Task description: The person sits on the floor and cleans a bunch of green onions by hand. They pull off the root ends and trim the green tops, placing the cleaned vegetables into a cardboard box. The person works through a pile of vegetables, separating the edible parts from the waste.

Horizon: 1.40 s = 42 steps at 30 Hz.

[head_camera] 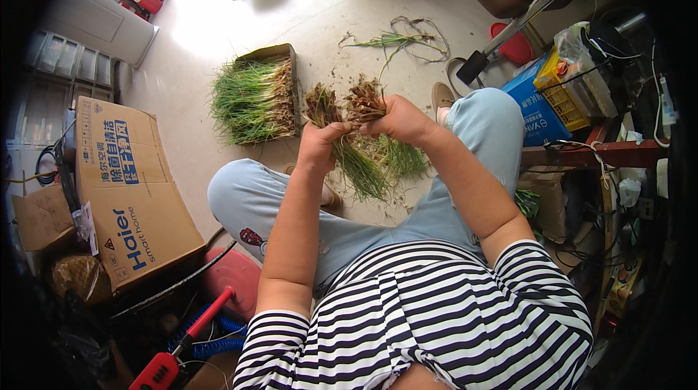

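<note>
My left hand (320, 144) is closed around a bunch of scallion-like green plants (360, 169), its brown roots pointing away from me and its leaves hanging towards my lap. A second root clump (365, 104) is gripped by my right hand (406, 120). Both thumbs meet between the two bunches. Under the hands, more green leaves (403, 158) show; whether they belong to the right bunch or lie on the floor, I cannot tell. Ahead to the left, a shallow box (295, 71) is packed with similar plants, roots to the right.
Several loose stalks (395, 40) and a cord lie on the tiled floor (322, 19), with soil crumbs nearby. A large Haier cardboard box (136, 188) stands left, near a red-handled tool (210, 313). At right are a blue box (537, 104) and a yellow basket (564, 98).
</note>
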Each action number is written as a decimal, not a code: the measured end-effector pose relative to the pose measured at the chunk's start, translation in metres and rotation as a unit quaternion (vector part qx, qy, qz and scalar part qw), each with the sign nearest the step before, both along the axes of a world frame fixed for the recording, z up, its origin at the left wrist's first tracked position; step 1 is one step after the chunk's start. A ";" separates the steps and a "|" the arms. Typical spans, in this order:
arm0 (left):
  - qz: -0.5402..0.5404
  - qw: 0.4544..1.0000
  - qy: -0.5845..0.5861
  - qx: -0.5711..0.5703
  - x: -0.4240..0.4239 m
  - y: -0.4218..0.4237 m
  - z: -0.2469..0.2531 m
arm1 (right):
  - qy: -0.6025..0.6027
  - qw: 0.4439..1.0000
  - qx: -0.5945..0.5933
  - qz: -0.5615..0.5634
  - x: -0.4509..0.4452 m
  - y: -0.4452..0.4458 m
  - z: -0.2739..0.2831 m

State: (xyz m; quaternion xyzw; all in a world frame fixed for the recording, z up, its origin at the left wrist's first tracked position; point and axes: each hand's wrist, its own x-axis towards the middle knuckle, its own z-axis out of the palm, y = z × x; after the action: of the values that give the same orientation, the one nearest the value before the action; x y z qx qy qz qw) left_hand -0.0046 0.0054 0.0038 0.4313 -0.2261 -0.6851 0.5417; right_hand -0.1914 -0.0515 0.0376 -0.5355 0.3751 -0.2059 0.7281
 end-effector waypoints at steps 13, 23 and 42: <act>0.119 0.987 -0.107 0.028 0.017 -0.011 -0.022 | -0.044 0.992 0.061 -0.099 -0.019 -0.015 0.010; -0.024 0.999 0.044 0.012 0.008 -0.006 -0.002 | -0.163 0.970 0.106 -0.147 -0.011 -0.011 0.004; -0.047 0.994 0.099 0.000 0.003 0.003 0.000 | -0.043 0.988 0.078 -0.125 0.012 0.006 -0.014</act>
State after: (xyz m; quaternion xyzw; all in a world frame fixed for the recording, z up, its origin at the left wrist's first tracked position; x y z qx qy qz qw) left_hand -0.0015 0.0080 0.0037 0.3504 -0.1915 -0.7493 0.5283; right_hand -0.1791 -0.0451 0.0236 -0.4171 0.4221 -0.2881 0.7516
